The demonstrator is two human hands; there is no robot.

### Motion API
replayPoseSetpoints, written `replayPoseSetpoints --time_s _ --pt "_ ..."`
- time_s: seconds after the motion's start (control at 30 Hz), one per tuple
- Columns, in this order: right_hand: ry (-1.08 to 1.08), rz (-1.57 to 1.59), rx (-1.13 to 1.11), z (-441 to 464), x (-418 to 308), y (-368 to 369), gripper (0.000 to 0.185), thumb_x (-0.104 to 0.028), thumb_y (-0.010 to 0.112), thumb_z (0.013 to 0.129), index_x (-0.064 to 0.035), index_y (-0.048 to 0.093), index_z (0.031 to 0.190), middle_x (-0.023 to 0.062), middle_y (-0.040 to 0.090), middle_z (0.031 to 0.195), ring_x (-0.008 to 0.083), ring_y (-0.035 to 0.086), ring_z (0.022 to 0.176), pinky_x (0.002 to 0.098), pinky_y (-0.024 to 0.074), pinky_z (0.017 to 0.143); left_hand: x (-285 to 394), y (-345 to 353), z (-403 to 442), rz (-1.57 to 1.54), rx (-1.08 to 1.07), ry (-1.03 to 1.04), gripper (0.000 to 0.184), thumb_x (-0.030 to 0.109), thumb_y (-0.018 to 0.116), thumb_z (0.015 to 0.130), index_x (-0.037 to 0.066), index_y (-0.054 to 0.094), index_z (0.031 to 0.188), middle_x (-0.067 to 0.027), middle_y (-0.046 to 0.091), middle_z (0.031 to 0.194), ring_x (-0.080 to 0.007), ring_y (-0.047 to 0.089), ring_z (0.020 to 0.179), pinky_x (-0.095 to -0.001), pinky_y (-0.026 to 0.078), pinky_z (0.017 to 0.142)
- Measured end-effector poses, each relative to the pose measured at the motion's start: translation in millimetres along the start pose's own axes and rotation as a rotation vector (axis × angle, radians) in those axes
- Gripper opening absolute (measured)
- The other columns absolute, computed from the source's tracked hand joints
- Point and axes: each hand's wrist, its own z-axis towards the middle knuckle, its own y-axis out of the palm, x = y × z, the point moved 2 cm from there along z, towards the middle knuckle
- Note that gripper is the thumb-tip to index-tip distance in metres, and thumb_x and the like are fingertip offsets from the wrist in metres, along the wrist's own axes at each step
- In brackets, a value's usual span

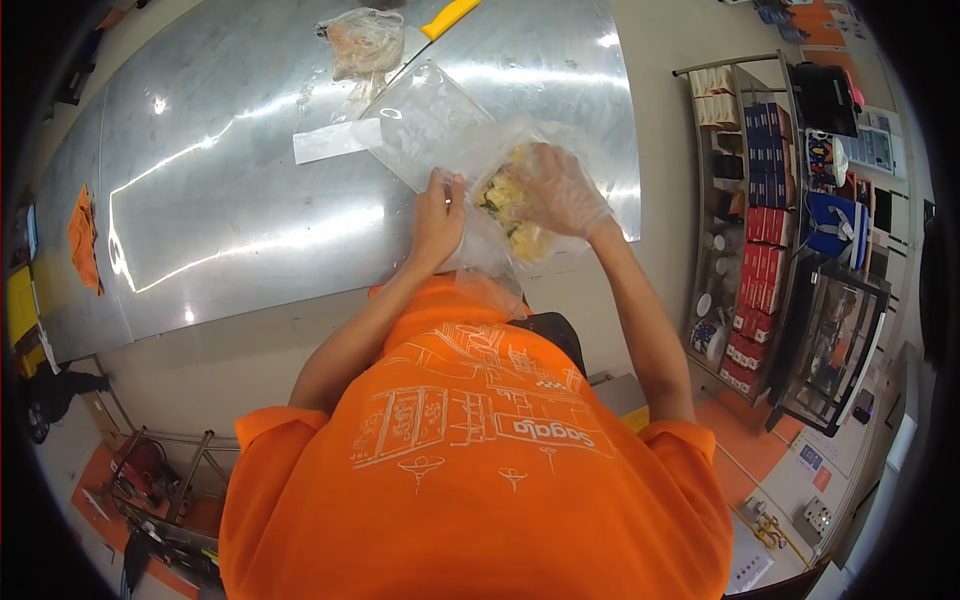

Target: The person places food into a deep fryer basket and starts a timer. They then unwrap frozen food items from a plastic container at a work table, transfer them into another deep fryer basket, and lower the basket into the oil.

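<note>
Near the front edge of the steel table, a clear plastic bag holds yellowish food with green bits. My left hand, bare, is closed on the bag's edge, left of the food. On the right, my right hand wears a clear plastic glove and lies over the food with its fingers spread. Whether those fingertips grip any food is hidden. Just beyond my hands lies a clear flat tray or sheet, with a white paper strip at its left corner.
The steel table carries a bag of pinkish food and a yellow-handled knife at the back. An orange cloth lies far left. A rack of boxes stands to the right, beyond the table's edge.
</note>
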Motion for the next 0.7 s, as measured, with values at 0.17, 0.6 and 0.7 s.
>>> replayPoseSetpoints --time_s 0.17,0.6,0.7 --pt "-0.046 -0.059 -0.309 23.9 11.1 -2.8 0.057 -0.036 0.073 0.079 -0.0168 0.059 0.131 0.0209 0.043 0.127 0.0374 0.045 0.117 0.0426 0.0418 0.099 1.5 1.5 22.3 0.049 0.066 -0.009 0.026 0.021 0.049 0.100 -0.002 0.047 0.089 -0.0233 0.059 0.066 -0.0428 0.060 0.063 -0.0469 0.041 0.056" --pt "0.207 0.238 -0.030 26.3 12.4 37.9 0.048 -0.029 0.072 0.076 0.0050 0.056 0.106 0.0224 0.048 0.107 0.0395 0.048 0.103 0.0484 0.0381 0.090 6.8 16.3 11.7 -0.094 0.080 -0.009 0.025 0.021 0.057 0.096 -0.001 0.045 0.098 -0.0255 0.061 0.074 -0.0469 0.061 0.072 -0.0486 0.045 0.063" --pt "0.221 0.260 0.000 25.9 9.5 46.3 0.052 -0.028 0.071 0.075 0.0067 0.052 0.108 0.0222 0.048 0.107 0.0384 0.046 0.106 0.0495 0.0350 0.092 6.7 17.8 2.7 -0.024 -0.009 -0.012 0.033 0.018 0.066 0.090 0.000 0.046 0.110 -0.0256 0.063 0.093 -0.0437 0.063 0.086 -0.0449 0.048 0.074"
